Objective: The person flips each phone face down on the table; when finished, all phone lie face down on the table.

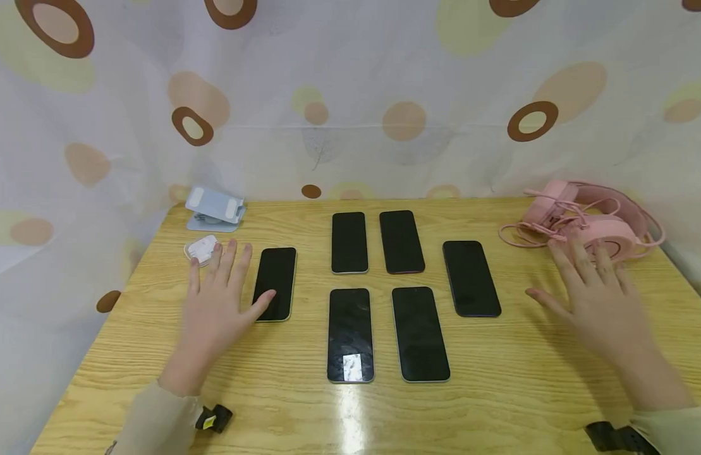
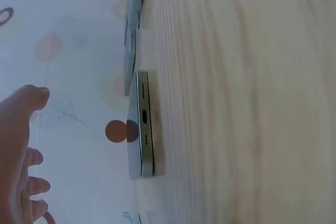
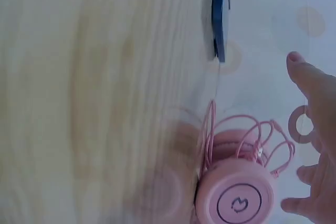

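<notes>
Several black-screened phones lie face up on the wooden table (image 1: 498,379). My left hand (image 1: 227,287) hovers flat with fingers spread, its thumb over the lower edge of the leftmost phone (image 1: 279,272). The left wrist view shows that phone's bottom edge (image 2: 144,124) and my fingers (image 2: 23,145) held off the table. My right hand (image 1: 583,284) is spread open at the right, fingertips just short of the pink headphones (image 1: 589,218). In the right wrist view the headphones (image 3: 236,198) lie by my open hand (image 3: 315,124). Neither hand holds anything.
A grey folding phone stand (image 1: 215,208) sits at the back left, and a small white round item (image 1: 201,248) lies beside my left fingertips. A spotted curtain (image 1: 350,95) closes off the back and sides. The headphone cable (image 1: 518,237) loops on the table.
</notes>
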`<state>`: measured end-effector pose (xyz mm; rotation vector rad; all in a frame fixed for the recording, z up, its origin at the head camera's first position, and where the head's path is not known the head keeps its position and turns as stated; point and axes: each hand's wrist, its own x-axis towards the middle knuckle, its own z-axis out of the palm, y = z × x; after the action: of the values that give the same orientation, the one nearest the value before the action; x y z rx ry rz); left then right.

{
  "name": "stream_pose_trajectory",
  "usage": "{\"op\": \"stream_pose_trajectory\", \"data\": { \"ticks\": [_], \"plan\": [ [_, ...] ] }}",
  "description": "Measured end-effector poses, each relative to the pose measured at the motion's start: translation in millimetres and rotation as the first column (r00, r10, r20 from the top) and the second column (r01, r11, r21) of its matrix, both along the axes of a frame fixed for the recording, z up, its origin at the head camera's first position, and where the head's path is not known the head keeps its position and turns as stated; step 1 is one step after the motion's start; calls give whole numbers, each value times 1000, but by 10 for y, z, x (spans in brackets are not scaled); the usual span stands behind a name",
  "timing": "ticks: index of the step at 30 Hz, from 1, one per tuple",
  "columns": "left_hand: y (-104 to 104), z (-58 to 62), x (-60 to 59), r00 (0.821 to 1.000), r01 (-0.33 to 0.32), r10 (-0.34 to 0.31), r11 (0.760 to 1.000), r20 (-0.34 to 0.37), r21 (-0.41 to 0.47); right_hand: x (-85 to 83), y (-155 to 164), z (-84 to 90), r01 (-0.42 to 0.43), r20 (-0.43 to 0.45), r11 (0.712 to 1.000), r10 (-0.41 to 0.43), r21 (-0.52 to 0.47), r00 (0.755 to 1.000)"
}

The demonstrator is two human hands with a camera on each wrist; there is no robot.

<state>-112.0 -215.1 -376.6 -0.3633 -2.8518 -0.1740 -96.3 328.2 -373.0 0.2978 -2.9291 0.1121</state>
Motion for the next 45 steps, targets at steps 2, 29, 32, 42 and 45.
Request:
{"op": "stream_pose_trajectory", "data": {
  "ticks": [2,29,32,42,45],
  "plan": [
    [71,-21,45,999,43,-45,994,21,104,-13,-66,-7,-40,18,989,42,-142,999],
    [817,-464,446,890,91,-379,692,252,717,-276,-1542,-153,-244,142,724,428,-646,893],
    [835,-498,460,880,140,-409,708,240,692,-318,-1668,-167,-275,146,719,464,-638,874],
    [843,-537,472,864,187,-411,799,290,572,-436,-1941,-243,-352,169,742,526,-571,834],
    [843,-530,481,863,201,-409,817,297,541,-450,-2010,-244,-360,198,760,531,-542,824]
  ]
}}
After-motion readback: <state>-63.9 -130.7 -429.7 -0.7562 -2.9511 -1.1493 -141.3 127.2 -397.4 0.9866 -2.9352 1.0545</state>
